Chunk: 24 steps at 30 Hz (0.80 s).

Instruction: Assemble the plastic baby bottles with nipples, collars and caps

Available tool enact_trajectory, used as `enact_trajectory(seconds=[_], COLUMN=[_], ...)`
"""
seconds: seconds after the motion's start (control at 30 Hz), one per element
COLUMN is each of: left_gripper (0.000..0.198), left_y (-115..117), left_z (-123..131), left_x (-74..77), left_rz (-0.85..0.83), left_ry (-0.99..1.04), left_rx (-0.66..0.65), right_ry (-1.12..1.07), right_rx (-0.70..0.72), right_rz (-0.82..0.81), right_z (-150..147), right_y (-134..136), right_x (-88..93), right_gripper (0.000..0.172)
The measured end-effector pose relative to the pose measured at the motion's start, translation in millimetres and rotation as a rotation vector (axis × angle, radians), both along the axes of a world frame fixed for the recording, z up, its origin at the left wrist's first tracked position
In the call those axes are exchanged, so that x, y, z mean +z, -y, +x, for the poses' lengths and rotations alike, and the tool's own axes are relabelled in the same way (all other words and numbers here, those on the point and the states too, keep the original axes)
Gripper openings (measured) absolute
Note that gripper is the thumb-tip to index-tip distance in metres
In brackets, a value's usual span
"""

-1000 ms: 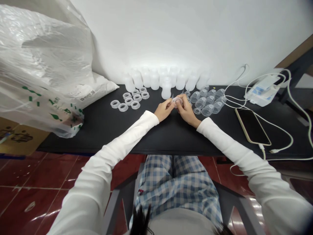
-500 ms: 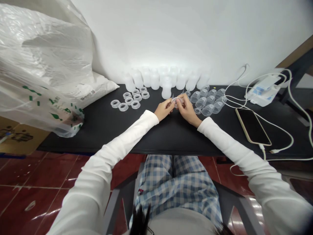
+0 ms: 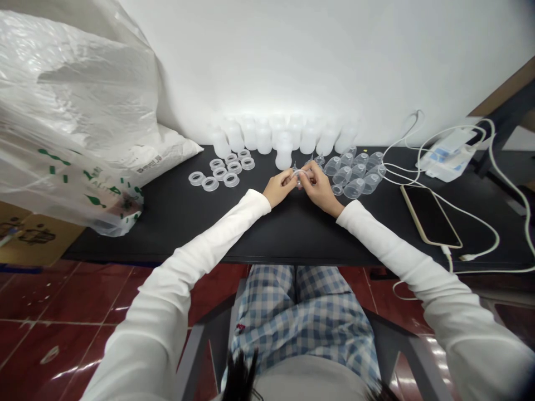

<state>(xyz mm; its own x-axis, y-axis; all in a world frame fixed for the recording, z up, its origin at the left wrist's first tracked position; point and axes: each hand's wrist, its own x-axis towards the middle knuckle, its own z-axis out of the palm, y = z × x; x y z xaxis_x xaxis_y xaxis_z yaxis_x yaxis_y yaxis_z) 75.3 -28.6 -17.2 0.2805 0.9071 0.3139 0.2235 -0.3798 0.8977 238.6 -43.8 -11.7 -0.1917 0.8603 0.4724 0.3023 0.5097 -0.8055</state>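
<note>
You have a small clear plastic piece (image 3: 300, 178) pinched between both hands, held just above the black table (image 3: 292, 239) and right beside the group of clear plastic cups (image 3: 343, 175). Your left hand (image 3: 278, 187) and right hand (image 3: 321, 189) are close together, with the fingers of each closed on the piece from either side. (It's so small and see-through, and your fingers cover so much of it, that I can't make out its exact shape.)

The step in hand looks like close two-handed work on this one piece. Your next move calls for a steady pinch and small finger movements, not big arm movements.

To your left, clear plastic rings (image 3: 219, 174) lie in a loose group. Behind your hands, frosted white bottles (image 3: 264, 139) stand upright in a row along the wall, with one more (image 3: 283, 159) set just in front. Off to your right, a phone (image 3: 428, 214) lies on the table near a white box (image 3: 445, 161) and tangled white cables (image 3: 472, 220). A large plastic bag (image 3: 71, 111) bulges at the far left.
</note>
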Motion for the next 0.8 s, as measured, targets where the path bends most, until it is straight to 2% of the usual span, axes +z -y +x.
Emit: enact_trajectory(seconds=[0.13, 0.23, 0.33, 0.43, 0.53, 0.63, 0.7, 0.8], left_gripper=[0.043, 0.045, 0.042, 0.035, 0.026, 0.022, 0.019, 0.016], left_y=[-1, -1, 0, 0, -1, -1, -1, 0], left_z=[-1, -1, 1, 3, 4, 4, 4, 4], left_x=[-1.4, -1.4, -0.3, 2.8, 7.4, 11.5, 13.0, 14.0], left_rz=[0.026, -0.009, -0.068, -0.150, -0.226, -0.281, -0.312, -0.343], left_ry=[0.031, 0.083, 0.138, 0.216, 0.301, 0.335, 0.340, 0.339], left_rx=[0.011, -0.008, -0.017, 0.017, 0.045, 0.051, 0.051, 0.057], right_ry=[0.017, 0.126, 0.333, 0.550, 0.583, 0.605, 0.632, 0.817], right_rx=[-0.016, -0.064, -0.084, -0.126, -0.314, -0.563, -0.757, -1.038], right_rz=[-0.022, -0.007, 0.053, 0.218, 0.347, 0.369, 0.344, 0.174], right_z=[-1, 0, 4, 19, 49, 94, 131, 194], right_y=[1, 2, 6, 19, 43, 73, 91, 104], right_x=[-0.2, 2.1, 13.0, 31.3, 49.8, 63.9, 68.4, 62.4], right_gripper=[0.049, 0.051, 0.049, 0.044, 0.037, 0.034, 0.034, 0.036])
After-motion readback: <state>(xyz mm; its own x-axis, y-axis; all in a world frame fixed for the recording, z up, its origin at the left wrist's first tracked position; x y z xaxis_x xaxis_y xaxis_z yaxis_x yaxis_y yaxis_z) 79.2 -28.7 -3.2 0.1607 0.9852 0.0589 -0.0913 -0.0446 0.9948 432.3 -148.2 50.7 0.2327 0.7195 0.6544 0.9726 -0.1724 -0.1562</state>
